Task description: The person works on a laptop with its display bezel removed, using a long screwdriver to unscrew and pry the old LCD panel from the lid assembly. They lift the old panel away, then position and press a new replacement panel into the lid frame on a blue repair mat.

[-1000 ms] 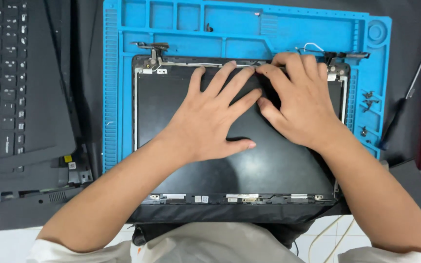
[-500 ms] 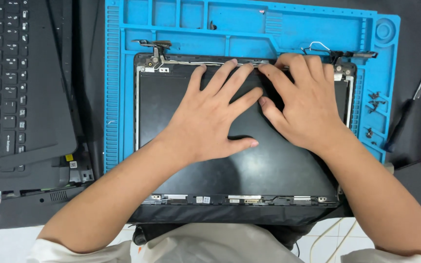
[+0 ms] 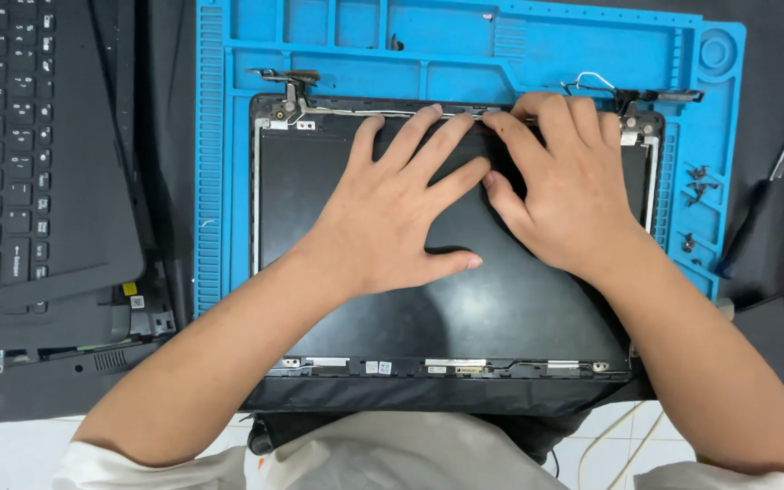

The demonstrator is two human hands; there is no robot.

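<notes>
Both hands, left hand and right hand, stay spread flat on the screen panel, barely shifted.

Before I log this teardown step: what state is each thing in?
Screen panel: bezel off, lying flat in its lid.
Left hand: flat, fingers spread on panel.
Right hand: pressing the panel's top edge.
Hinges: exposed.
Screws: loose on the blue mat.
Screwdriver: lying unused.

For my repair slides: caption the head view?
Both hands press flat on a laptop screen panel over a blue mat.
</notes>
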